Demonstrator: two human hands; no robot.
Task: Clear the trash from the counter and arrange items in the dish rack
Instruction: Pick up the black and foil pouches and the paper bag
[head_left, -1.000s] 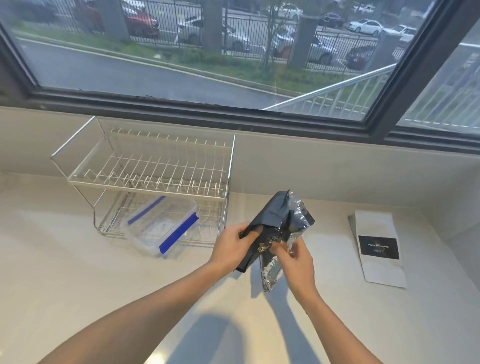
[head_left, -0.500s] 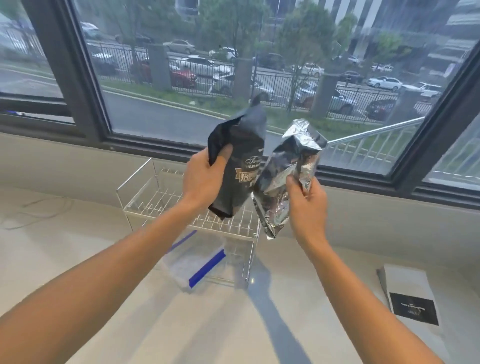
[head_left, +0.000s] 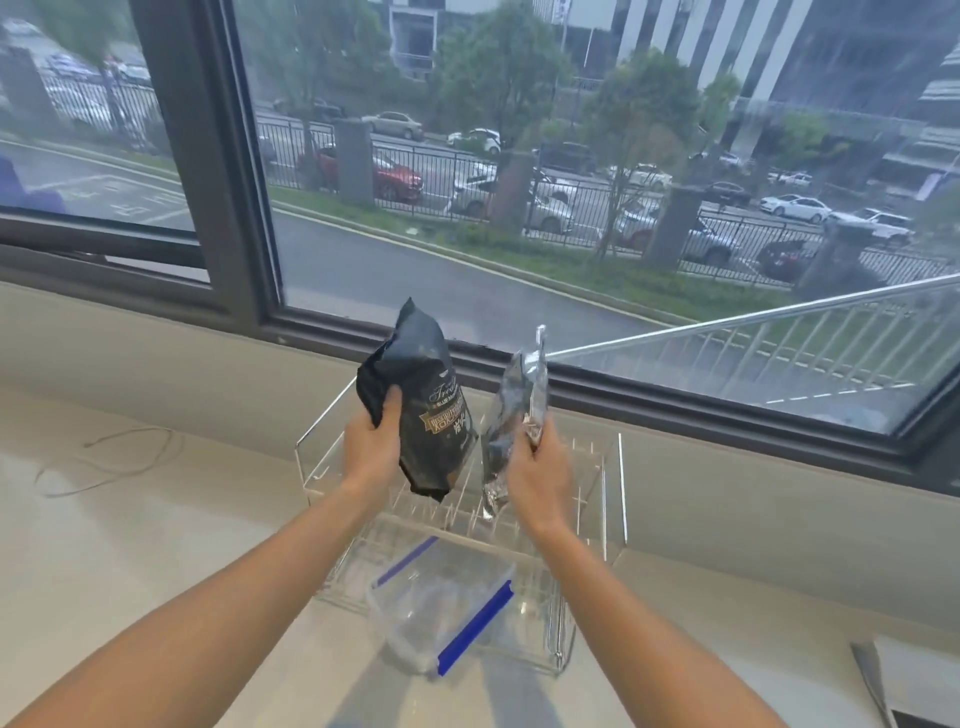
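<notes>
I hold two empty snack bags in the air above the wire dish rack (head_left: 615, 499). My left hand (head_left: 371, 447) grips a black bag with gold print (head_left: 431, 410), held upright. My right hand (head_left: 537, 470) grips a crumpled silver foil bag (head_left: 511, 415), seen edge-on just to the right of the black one. The two bags are slightly apart. On the rack's lower shelf lies a clear plastic container with blue clips (head_left: 447, 608), sticking out toward me.
The pale counter (head_left: 130, 545) runs left and right under a wide window. A thin cord (head_left: 104, 467) lies on the counter at the left. A white pouch with a black label (head_left: 914, 680) lies at the lower right edge.
Both hands rose from the counter with the bags, then separated them, one in each hand. The silver bag has turned edge-on. My view swung left and up.
</notes>
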